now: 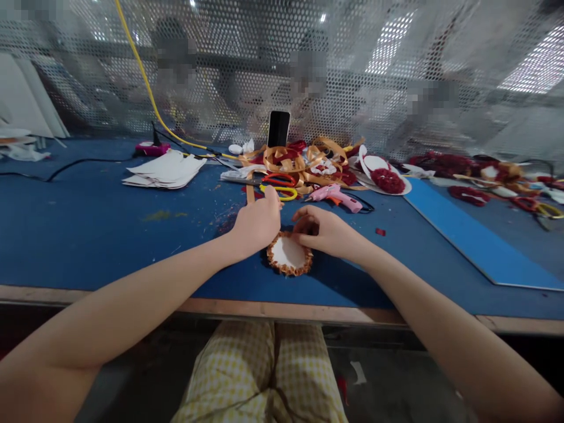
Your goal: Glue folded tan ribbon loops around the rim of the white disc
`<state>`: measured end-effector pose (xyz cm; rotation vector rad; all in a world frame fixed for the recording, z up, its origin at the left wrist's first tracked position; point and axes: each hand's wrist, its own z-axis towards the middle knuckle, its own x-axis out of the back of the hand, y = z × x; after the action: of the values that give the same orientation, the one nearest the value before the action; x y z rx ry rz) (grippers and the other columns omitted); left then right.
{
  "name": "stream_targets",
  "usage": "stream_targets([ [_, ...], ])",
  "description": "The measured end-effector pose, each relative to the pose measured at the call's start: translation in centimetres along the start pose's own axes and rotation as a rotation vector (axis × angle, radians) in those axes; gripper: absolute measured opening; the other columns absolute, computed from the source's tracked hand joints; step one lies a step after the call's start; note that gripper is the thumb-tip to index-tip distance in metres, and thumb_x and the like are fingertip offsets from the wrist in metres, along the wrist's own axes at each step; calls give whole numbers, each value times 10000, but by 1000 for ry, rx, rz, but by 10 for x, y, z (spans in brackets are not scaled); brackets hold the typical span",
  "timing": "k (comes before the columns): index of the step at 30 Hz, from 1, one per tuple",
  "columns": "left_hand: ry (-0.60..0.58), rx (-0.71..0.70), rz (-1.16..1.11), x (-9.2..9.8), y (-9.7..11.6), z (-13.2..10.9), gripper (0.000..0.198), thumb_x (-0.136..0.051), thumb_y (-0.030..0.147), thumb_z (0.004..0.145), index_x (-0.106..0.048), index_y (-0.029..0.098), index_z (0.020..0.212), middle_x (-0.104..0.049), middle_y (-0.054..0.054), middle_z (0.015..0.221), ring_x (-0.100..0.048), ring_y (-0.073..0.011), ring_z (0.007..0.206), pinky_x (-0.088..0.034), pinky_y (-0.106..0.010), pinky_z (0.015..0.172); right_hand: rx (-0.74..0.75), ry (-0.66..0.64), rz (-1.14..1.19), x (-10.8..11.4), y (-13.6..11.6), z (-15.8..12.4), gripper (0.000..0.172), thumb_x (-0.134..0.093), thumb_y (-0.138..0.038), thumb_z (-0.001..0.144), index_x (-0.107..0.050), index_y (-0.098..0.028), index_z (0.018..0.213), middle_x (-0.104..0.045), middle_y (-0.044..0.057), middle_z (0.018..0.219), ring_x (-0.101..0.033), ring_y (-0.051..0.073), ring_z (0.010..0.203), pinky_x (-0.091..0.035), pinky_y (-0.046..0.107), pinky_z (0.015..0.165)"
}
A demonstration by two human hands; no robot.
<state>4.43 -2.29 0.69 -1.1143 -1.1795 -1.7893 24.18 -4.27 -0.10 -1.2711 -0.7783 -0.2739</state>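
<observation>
A small white disc with a ruffled brown-gold ribbon edge lies on the blue table near its front. My left hand is at the disc's upper left, its fingers closed. A strip of gold ribbon runs from the pile down behind this hand; the grip itself is hidden. From the right, my right hand reaches the disc's upper right edge, its fingers curled and the thumb over the rim. Just beyond the hands lie scissors with red and yellow handles and a pink glue gun.
Gold and red ribbons are heaped behind, before an upright phone. White sheets are stacked at left. White discs with a red ruffle and a blue board lie at right. A perforated metal screen stands at the back.
</observation>
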Motion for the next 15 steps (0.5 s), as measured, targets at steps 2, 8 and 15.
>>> stream_targets([
  [2,-26,-7,-9,-1,2,-2,260,-335,239,1065,-492,147,1251,-769,-182,1010,-780,-361,970,-573,-443,831,4,-28,0,-1,-1,-1,377,-710,-189,763,-585,-230,1116,-796,34,955,-746,214,876,-570,339,783],
  [8,-99,-38,-70,-1,10,-11,284,-333,218,1051,-488,118,1266,-772,-201,1031,-777,-396,985,-578,-498,841,74,-44,-2,-3,-2,-1,363,-684,-184,770,-584,-228,1117,-779,32,938,-726,201,835,-584,349,782],
  [15,-52,-14,-70,-2,10,-12,291,-320,243,1065,-478,108,1268,-766,-216,995,-784,-374,951,-577,-463,823,129,121,73,-5,0,2,354,-715,-268,802,-566,-227,1121,-725,24,884,-706,185,756,-590,358,749],
])
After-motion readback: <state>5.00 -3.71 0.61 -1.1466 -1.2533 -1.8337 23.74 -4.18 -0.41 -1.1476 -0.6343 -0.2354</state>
